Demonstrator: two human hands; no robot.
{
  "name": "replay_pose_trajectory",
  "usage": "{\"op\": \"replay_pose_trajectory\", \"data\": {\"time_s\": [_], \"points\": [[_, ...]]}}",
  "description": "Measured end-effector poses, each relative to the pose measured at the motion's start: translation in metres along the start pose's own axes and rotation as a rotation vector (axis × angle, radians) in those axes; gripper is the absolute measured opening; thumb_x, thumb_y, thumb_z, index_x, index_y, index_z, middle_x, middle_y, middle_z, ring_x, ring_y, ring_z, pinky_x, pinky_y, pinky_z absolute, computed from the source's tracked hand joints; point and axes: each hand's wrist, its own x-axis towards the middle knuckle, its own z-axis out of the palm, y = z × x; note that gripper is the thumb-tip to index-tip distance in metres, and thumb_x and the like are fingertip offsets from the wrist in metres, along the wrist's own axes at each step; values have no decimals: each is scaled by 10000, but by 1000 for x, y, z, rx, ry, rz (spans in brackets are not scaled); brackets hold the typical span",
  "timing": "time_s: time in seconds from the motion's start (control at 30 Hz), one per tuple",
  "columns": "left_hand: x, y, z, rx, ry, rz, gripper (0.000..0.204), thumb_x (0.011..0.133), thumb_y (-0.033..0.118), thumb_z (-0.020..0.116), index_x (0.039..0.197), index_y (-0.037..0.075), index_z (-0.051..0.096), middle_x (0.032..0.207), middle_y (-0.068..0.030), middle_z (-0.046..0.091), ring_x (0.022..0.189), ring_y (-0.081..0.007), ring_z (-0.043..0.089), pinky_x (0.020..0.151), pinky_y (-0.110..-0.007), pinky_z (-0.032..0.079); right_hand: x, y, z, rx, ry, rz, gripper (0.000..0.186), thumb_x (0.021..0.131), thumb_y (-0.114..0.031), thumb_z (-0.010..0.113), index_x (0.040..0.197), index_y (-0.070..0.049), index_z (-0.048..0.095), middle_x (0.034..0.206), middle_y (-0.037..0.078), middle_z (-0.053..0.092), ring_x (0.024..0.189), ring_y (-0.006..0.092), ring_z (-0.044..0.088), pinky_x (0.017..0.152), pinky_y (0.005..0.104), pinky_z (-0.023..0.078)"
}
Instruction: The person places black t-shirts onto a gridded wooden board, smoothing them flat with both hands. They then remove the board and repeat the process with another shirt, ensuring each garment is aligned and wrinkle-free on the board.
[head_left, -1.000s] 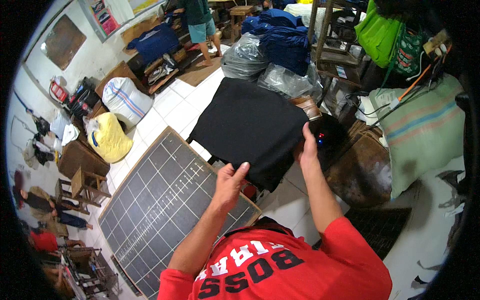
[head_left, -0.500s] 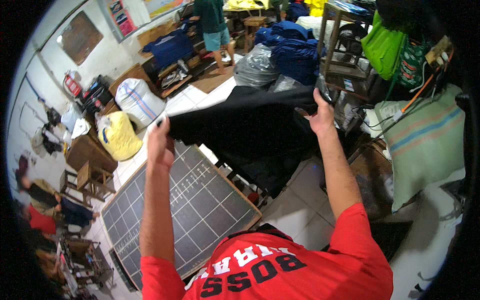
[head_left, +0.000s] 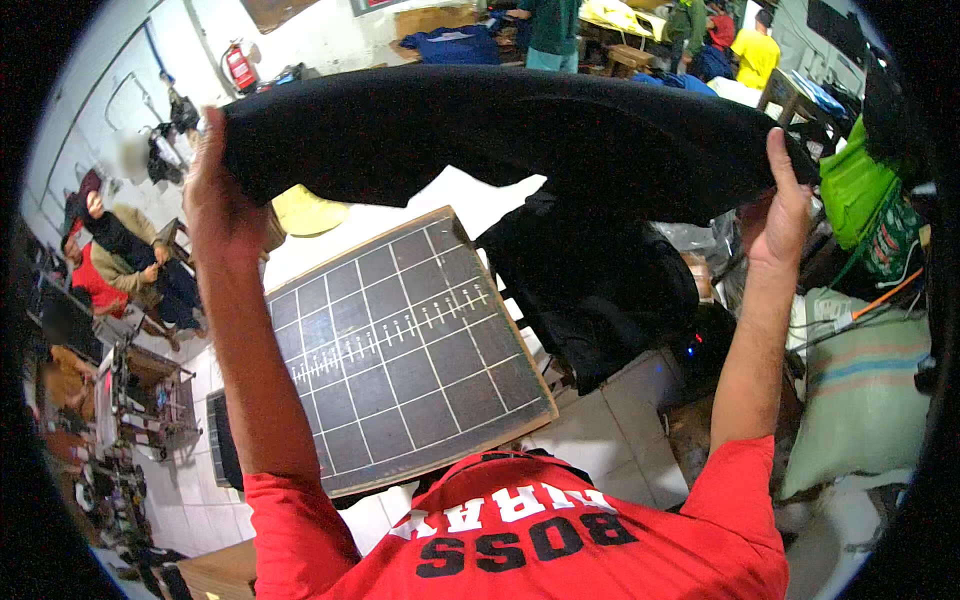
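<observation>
I hold up a wide piece of black fabric (head_left: 490, 120), stretched across the top of my view. My left hand (head_left: 225, 190) is closed on its left end, thumb along the edge. My right hand (head_left: 775, 200) grips the right end, thumb on top. Below it, more black fabric (head_left: 600, 310) lies in a dark pile right of a dark board (head_left: 390, 400) with a white grid and ruler marks, framed by a wooden edge.
A sage-green sack (head_left: 855, 390) lies at the right, beside hanging bright green bags (head_left: 850, 175) and cables. People (head_left: 135, 250) sit at the left near machines (head_left: 140, 400); others (head_left: 755, 50) are at the back. A fire extinguisher (head_left: 238, 66) hangs on the wall.
Both hands have risen and moved apart, lifting the black fabric from the dark pile and spreading it out sideways. My view has shifted, bringing the gridded board nearer the middle.
</observation>
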Motion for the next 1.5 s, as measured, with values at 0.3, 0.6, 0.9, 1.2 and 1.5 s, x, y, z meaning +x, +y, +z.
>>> {"op": "replay_pose_trajectory", "data": {"time_s": [0.3, 0.6, 0.9, 1.2, 1.5], "points": [[-95, 173, -76, 374, 541, 610, 450, 1081, 350, 649, 1364, 0, 658, 1344, -156, 708, 1267, -326, 645, 1146, -518, 463, -36, -2, 103, -484, -108, -693, 328, 1017, -146, 750, 1303, 12, 727, 1241, 100, 763, 1089, 164, 716, 1020, 305, 518], [-190, 247, -110, 449, 449, 652, 507, 1104, 339, 590, 1441, -38, 622, 1434, -170, 664, 1334, -284, 620, 1211, -431, 409, -88, 23, 200, -15, -183, -359, 394, 1050, -357, 721, 1268, -29, 735, 1148, 61, 754, 966, 152, 698, 882, 301, 552], [-221, 41, -360, 786, 553, -412, 646, 962, 526, 744, 1358, 24, 653, 1391, -85, 647, 1329, -236, 530, 1144, -400, 394, -183, 319, 173, -637, -810, 633, 404, 1055, -448, 677, 1100, -60, 782, 891, 15, 654, 771, 136, 561, 718, 354, 497], [-429, -42, -410, 537, 828, -881, 650, 835, 274, 941, 1275, -107, 651, 1183, -164, 735, 1046, -203, 700, 890, -332, 566, -239, 390, -56, -975, -326, 975, 782, 1115, -605, 389, 1532, 44, 523, 1561, 225, 554, 1452, 335, 519, 1196, 421, 391], [-457, -22, -409, 604, 735, -851, 429, 905, 252, 875, 1145, -75, 734, 990, -63, 746, 862, -130, 675, 803, -273, 520, -277, 383, -39, -1399, -250, 267, 470, 1083, -434, 568, 1313, -42, 689, 1280, 238, 699, 1236, 393, 630, 1065, 479, 473]]}}
